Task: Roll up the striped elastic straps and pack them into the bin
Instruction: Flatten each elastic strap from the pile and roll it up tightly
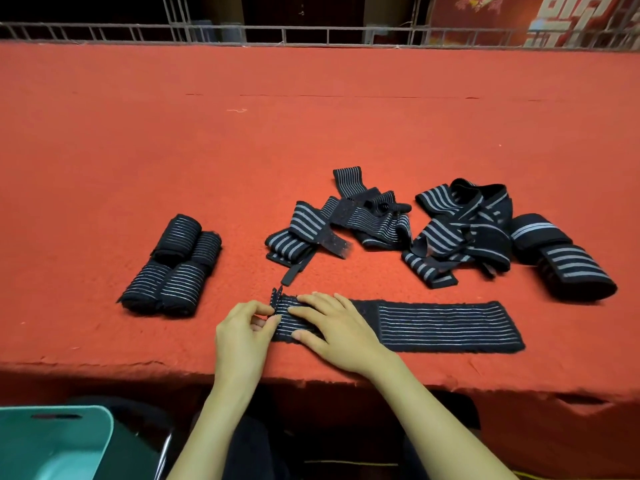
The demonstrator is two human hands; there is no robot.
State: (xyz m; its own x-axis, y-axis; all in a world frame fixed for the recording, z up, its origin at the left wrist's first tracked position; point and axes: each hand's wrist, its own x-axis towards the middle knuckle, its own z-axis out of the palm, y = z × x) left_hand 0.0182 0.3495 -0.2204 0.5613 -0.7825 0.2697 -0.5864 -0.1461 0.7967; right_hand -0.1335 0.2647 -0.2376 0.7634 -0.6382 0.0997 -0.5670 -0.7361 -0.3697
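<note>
A black strap with thin grey stripes (443, 325) lies flat along the front edge of the red table. My left hand (242, 329) pinches its left end, which is lifted and folded over. My right hand (332, 327) presses flat on the strap just right of that fold. Several rolled straps (173, 265) sit in a cluster to the left. A loose tangle of unrolled straps (343, 216) lies behind my hands, and a second tangle (464, 230) lies further right. The teal bin (52, 441) stands below the table edge at the lower left.
The red felt-covered table (311, 116) stretches far back to a metal railing (311, 32). A wide-striped rolled strap (571, 268) rests at the right end of the pile. The table's front edge (450, 382) runs just under my wrists.
</note>
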